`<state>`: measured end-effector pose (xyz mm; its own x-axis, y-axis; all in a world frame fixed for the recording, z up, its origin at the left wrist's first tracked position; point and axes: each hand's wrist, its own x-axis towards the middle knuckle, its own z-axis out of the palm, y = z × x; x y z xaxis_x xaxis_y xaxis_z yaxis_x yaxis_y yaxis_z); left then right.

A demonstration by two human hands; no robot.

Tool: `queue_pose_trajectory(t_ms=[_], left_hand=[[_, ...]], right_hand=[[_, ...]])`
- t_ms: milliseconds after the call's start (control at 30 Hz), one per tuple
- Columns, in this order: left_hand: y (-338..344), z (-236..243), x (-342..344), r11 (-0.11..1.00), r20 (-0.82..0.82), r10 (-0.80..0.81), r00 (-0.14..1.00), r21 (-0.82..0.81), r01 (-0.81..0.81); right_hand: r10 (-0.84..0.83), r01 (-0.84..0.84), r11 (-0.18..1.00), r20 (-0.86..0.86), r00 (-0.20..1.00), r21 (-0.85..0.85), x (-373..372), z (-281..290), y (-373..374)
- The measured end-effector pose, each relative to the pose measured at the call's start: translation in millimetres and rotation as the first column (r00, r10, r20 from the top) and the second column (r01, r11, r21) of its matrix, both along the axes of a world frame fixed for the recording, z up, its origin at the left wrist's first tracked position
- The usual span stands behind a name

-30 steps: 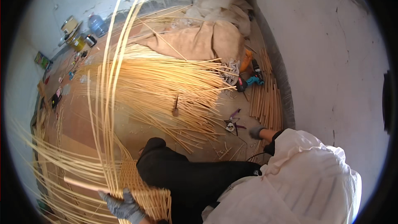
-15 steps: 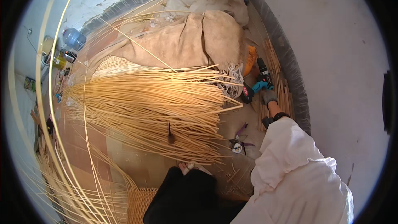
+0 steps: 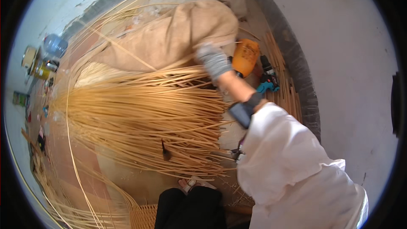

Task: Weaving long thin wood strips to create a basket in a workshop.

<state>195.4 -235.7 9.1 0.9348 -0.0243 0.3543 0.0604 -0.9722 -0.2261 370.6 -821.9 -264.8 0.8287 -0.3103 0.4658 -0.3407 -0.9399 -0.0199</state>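
My right hand (image 3: 212, 59), in a grey glove, reaches forward over the burlap sheet (image 3: 152, 38) beside an orange plastic container (image 3: 245, 56); motion blur hides its fingers and whatever they touch. A black device (image 3: 242, 113) is strapped near that wrist. Below it lies a large bundle of pale rattan canes (image 3: 144, 114) with a dark pointed tool (image 3: 166, 154) on top. A teal and black cordless drill (image 3: 267, 84) rests just right of my arm. My left hand is out of view; part of a woven piece (image 3: 142, 217) shows at the bottom edge.
A blue water bottle (image 3: 55, 44), yellow containers (image 3: 42, 70) and small items stand along the left wall. Wooden strips (image 3: 292, 101) lie beside the right wall. Purple-handled pliers, partly hidden, lie under my sleeve. My sandalled foot (image 3: 190, 182) is at the bottom middle.
My right hand has moved up and left from beside the drill to the burlap. My left hand and most of the woven piece have left the view as the camera turned.
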Motion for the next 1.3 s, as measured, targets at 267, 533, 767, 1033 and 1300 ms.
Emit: queue_pose_trajectory(t_ms=[267, 533, 767, 1033, 1300], left_hand=[[14.7, -7.7, 2.9, 0.997, 0.022, -0.025, 0.999, 0.077, 0.023], [17.1, 0.1, -8.2, 0.985, 0.017, 0.029, 0.999, 0.168, -0.032], [93.0, 2.7, -49.8, 0.684, -0.123, 0.165, 0.979, 0.729, -0.023], [14.1, 18.4, -4.8, 0.977, 0.012, 0.075, 0.997, -0.2, -0.071], [69.5, -19.8, -29.7, 0.998, 0.121, 0.04, 0.992, -0.057, -0.033]], right_hand=[[-0.337, 0.334, 0.902, -0.035, 0.941, 0.275, -35.4, -94.9, 110.4], [-0.062, 0.054, 0.992, 0.062, 0.996, 0.113, -86.1, -88.2, -25.7], [0.007, -0.018, 1.0, -0.556, 0.831, -0.014, -14.7, -86.9, -27.3], [-0.006, -0.062, 0.998, -0.988, 0.151, -0.016, -92.0, 49.5, -76.7], [0.322, -0.078, 0.947, -0.915, 0.242, 0.313, -183.8, 135.5, -63.7]])
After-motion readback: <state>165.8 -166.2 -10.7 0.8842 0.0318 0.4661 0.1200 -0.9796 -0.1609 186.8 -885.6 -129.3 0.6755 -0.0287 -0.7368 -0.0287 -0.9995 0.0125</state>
